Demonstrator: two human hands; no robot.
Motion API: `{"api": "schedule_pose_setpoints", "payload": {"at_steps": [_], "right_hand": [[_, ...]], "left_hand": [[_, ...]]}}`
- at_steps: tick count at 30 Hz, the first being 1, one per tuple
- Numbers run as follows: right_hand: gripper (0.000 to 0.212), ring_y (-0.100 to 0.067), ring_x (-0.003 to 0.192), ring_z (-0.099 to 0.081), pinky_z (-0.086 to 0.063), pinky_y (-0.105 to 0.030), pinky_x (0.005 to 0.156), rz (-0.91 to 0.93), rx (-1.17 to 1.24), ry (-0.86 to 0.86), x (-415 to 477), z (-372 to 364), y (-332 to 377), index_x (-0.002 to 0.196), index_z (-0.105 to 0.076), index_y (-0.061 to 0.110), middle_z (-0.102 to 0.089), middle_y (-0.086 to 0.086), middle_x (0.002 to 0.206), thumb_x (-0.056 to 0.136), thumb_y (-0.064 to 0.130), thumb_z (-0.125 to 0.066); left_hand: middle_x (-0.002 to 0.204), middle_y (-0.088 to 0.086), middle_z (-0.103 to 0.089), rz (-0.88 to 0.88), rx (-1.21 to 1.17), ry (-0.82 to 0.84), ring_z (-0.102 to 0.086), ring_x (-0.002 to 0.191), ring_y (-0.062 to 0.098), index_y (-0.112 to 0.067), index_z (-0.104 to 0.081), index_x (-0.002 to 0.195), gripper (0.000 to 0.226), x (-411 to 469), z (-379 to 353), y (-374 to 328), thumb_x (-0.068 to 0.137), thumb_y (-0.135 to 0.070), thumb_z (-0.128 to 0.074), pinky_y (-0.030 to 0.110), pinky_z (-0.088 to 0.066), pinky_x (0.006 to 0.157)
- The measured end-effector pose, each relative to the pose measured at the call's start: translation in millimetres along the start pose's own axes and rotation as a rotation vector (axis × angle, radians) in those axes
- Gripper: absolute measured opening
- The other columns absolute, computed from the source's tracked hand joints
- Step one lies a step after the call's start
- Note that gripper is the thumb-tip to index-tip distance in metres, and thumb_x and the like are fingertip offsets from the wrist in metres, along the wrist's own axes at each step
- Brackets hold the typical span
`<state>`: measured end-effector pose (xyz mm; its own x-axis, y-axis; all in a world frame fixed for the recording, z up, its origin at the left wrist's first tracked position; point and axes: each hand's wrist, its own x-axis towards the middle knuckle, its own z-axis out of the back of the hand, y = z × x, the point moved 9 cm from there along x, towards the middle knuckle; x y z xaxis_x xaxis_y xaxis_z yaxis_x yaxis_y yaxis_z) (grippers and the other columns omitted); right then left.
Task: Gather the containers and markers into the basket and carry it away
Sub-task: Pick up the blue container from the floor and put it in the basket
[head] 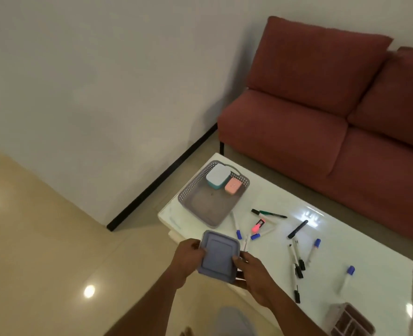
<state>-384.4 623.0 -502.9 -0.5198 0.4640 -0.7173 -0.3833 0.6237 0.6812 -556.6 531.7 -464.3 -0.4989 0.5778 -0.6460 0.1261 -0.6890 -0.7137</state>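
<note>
Both hands, left hand (188, 259) and right hand (253, 272), grip a square lavender plastic lidded container (218, 257) at its sides over the near bench edge. The grey perforated plastic basket (193, 194) sits straight ahead, beyond it, open floor free.

Red sofa (321, 98) up against the pale wall (103, 81), two seat cushions and two back cushions on show. Just in front of it, a glossy white surface (285, 197) catching glare. Black baseboard (163, 177) along the wall's foot, and bright light spots on the shiny beige floor (43, 251).
</note>
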Motion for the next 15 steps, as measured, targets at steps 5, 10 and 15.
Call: {"api": "schedule_pose_setpoints", "payload": {"at_steps": [5,10,15], "right_hand": [[0.026,-0.032,0.102,-0.067,-0.060,-0.040,0.075,0.024,0.150,-0.145,64.2,-25.1,45.1,0.126,-0.056,0.014,-0.066,-0.013,0.116,0.101,0.018,-0.048],[0.023,-0.032,0.106,-0.062,-0.060,-0.039,0.073,-0.004,0.187,-0.246,150.6,-38.8,80.4,0.121,-0.053,0.016,-0.062,-0.010,0.116,0.101,0.012,-0.043],[0.027,-0.032,0.108,-0.059,-0.056,-0.050,0.089,-0.095,0.180,-0.331,231.7,-44.3,83.1,0.120,-0.054,0.018,-0.060,-0.007,0.114,0.100,0.010,-0.039]], "left_hand": [[0.088,0.007,-0.063,-0.005,0.070,0.044,-0.057,0.079,0.021,-0.008,-0.064,0.087,0.024,69.9,34.5,-53.3,0.069,-0.019,-0.053,0.034,-0.044,0.066],[0.110,0.006,-0.059,0.024,0.106,0.073,-0.057,0.100,0.023,-0.018,-0.054,0.122,0.036,145.2,55.5,-83.1,0.087,-0.014,-0.060,0.030,-0.046,0.082],[0.107,0.009,-0.062,0.102,0.189,0.108,-0.060,0.097,0.024,-0.014,-0.059,0.097,0.020,220.9,67.9,-85.9,0.079,-0.023,-0.063,0.030,-0.045,0.078]]}}
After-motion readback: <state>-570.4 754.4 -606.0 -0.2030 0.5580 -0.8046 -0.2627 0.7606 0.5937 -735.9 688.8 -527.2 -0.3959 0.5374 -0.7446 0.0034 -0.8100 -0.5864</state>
